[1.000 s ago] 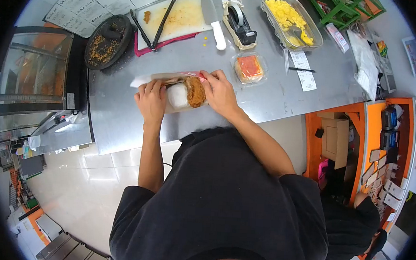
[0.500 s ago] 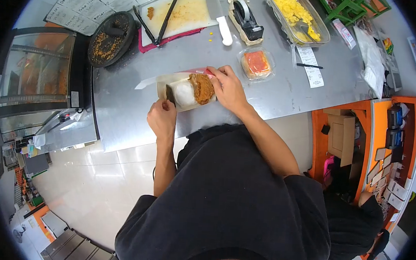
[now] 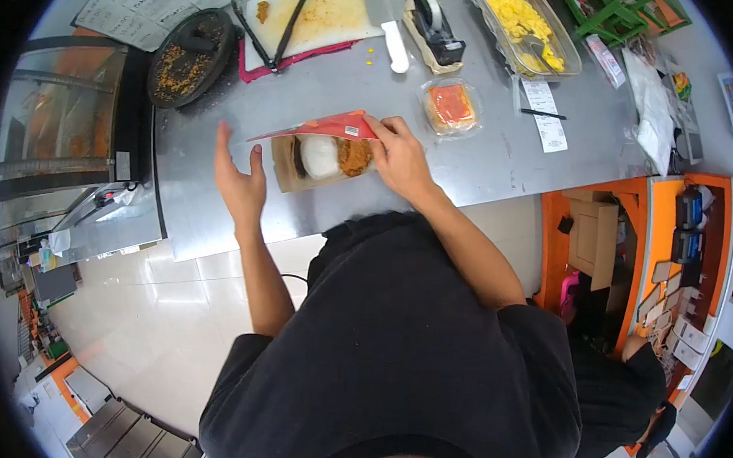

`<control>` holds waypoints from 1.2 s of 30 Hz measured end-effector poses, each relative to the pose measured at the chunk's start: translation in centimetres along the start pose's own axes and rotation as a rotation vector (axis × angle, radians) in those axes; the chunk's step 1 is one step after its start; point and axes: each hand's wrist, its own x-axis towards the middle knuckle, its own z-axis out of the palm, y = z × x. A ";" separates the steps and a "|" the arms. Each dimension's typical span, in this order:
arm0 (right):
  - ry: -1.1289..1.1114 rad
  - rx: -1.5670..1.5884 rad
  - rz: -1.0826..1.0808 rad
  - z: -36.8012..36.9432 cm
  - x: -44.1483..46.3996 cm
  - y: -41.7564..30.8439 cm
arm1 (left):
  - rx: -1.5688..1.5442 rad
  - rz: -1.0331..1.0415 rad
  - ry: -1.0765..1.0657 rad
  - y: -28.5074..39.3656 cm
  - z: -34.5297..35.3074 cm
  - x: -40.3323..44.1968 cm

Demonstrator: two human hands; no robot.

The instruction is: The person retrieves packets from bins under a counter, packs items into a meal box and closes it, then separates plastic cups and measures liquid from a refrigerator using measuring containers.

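A paper food box (image 3: 292, 182) sits on the steel counter, with white rice (image 3: 319, 156) and a brown fried piece (image 3: 354, 157) inside. Its red lid (image 3: 327, 126) is partly folded over the back of the food. My right hand (image 3: 402, 157) pinches the right end of that lid. Left of the box, my left hand (image 3: 241, 179) is raised with fingers spread and holds nothing. A dark item (image 3: 298, 159) lies along the box's left inner side; I cannot make out what it is.
Behind stand a stone mortar (image 3: 190, 59), a cutting board (image 3: 329, 17) with black tongs, a knife (image 3: 392, 42) and a tape dispenser (image 3: 436, 32). Rightward are a clear packed food item (image 3: 451, 107), a tray of yellow food (image 3: 522, 24) and a receipt (image 3: 549, 131). Another person bends at lower right.
My left hand has let go of the box's left side and moved left, opening. The red lid has come forward over part of the food, with my right hand still at its end.
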 end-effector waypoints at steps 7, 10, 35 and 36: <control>0.121 0.080 -0.012 1.8 -2.3 0.2 | -0.160 -0.237 -0.356 -2.8 2.2 -6.5; 0.111 0.089 0.050 1.5 -1.7 -1.0 | -0.095 -0.305 -0.351 -2.7 2.0 -6.2; -0.001 -0.064 -0.015 1.8 -1.7 -0.6 | -0.203 -0.280 -0.646 -1.0 -0.5 -5.7; -0.067 -0.154 0.003 1.6 -1.5 -1.1 | -0.193 -0.285 -0.636 -1.6 -0.6 -5.6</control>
